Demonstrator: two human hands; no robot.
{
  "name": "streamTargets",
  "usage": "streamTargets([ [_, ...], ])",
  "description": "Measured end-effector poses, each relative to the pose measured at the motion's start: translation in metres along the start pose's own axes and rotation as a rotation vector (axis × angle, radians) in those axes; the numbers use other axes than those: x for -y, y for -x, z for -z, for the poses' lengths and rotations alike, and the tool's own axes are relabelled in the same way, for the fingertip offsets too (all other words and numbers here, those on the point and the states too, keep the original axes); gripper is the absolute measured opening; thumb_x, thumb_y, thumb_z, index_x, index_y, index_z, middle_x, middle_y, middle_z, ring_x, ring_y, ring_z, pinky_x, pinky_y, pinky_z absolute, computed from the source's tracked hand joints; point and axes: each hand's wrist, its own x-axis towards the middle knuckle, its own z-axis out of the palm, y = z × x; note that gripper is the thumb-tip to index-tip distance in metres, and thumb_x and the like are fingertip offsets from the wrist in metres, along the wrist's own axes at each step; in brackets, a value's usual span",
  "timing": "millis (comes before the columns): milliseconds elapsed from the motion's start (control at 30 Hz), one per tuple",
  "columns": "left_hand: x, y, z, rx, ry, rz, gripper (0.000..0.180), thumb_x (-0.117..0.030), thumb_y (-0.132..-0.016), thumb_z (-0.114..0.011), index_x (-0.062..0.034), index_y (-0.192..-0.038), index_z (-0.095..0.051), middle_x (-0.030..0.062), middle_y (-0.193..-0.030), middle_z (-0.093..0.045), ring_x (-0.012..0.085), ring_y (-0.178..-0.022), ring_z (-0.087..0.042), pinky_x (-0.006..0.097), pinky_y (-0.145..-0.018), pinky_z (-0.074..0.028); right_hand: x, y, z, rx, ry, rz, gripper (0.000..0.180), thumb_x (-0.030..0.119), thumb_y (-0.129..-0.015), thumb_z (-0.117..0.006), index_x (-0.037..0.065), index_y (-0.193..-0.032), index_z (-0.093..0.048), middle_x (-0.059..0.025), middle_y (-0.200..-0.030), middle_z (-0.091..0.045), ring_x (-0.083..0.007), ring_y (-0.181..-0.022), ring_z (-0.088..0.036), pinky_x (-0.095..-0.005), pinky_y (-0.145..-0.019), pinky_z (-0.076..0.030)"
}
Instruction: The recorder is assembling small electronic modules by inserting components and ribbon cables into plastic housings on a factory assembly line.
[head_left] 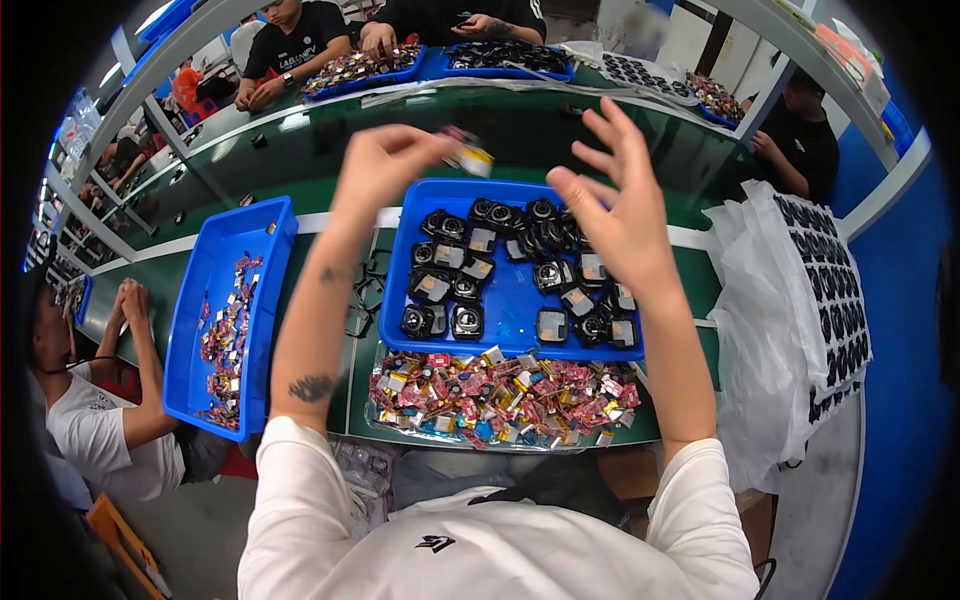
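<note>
Left arm: bare forearm rises from the lower edge, raised up and away from the body, with dark marks near the elbow and the wrist.
Left hand: lifted, fingers pinched together at the tips toward the right.
Right arm: bare forearm reaches up, white sleeve at the shoulder.
Right hand: raised, palm facing left, fingers spread and loosely curled, holding nothing.

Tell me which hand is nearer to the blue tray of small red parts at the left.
Left. The left hand is raised to the right of and above that blue tray, pinching a small yellow-tipped part. The right hand hovers farther right, fingers spread, over the middle tray.
</note>
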Motion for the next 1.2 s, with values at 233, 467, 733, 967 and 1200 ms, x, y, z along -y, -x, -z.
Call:
streamTargets([
  [233, 0.178, -0.091, 0.079, -0.214, -0.659, 0.453, 0.045, -0.050, -0.064, -0.077, -0.0059, -0.073, -0.073, 0.0073, -0.078, -0.070, 0.0237, -0.079, -0.067, 0.033, -0.072, -0.050, 0.011, -0.010, 0.018, 0.014, -0.039, 0.040, 0.013, 0.009, -0.079, -0.068, 0.000, -0.088, -0.064, -0.0067, -0.081, -0.067, -0.0137, -0.075, -0.066, -0.0262, -0.072, -0.051],
  [467, 0.165, -0.057, 0.048, -0.289, -0.645, 0.271, 0.041, -0.047, -0.077, -0.068, -0.0067, -0.071, -0.069, 0.0109, -0.068, -0.066, 0.0246, -0.066, -0.065, 0.034, -0.065, -0.048, 0.012, -0.004, 0.025, 0.116, -0.018, -0.156, 0.016, 0.012, -0.083, -0.065, -0.002, -0.075, -0.062, -0.0044, -0.057, -0.061, -0.0094, -0.052, -0.059, -0.0215, -0.049, -0.044],
  [733, 0.055, 0.070, 0.010, -0.029, -0.271, -0.114, 0.016, -0.015, -0.085, -0.062, 0.0005, -0.081, -0.065, 0.0033, -0.068, -0.062, 0.0085, -0.062, -0.052, 0.024, -0.058, -0.042, 0.008, -0.002, 0.012, 0.129, 0.406, 0.193, 0.022, 0.020, -0.086, -0.063, 0.003, -0.073, -0.058, -0.0088, -0.049, -0.051, -0.0214, -0.040, -0.048, -0.0322, -0.041, -0.033],
  [967, 0.018, 0.149, 0.008, 0.209, -0.458, -0.204, 0.015, -0.014, -0.073, -0.073, -0.0021, -0.080, -0.068, 0.0061, -0.073, -0.059, 0.0195, -0.069, -0.053, 0.031, -0.063, -0.043, 0.016, 0.008, 0.002, 0.289, 0.369, 0.078, 0.029, 0.026, -0.083, -0.066, 0.002, -0.067, -0.062, -0.0087, -0.050, -0.054, -0.0211, -0.041, -0.050, -0.0322, -0.043, -0.035],
  [1200, 0.008, 0.150, 0.007, 0.405, -0.399, -0.258, 0.016, -0.004, -0.063, -0.077, -0.0028, -0.076, -0.068, 0.0053, -0.079, -0.062, 0.0208, -0.079, -0.056, 0.031, -0.071, -0.044, 0.023, 0.016, -0.004, 0.453, 0.202, 0.098, 0.022, 0.022, -0.082, -0.066, 0.000, -0.077, -0.065, -0.0097, -0.056, -0.058, -0.0200, -0.048, -0.055, -0.0281, -0.048, -0.042],
])
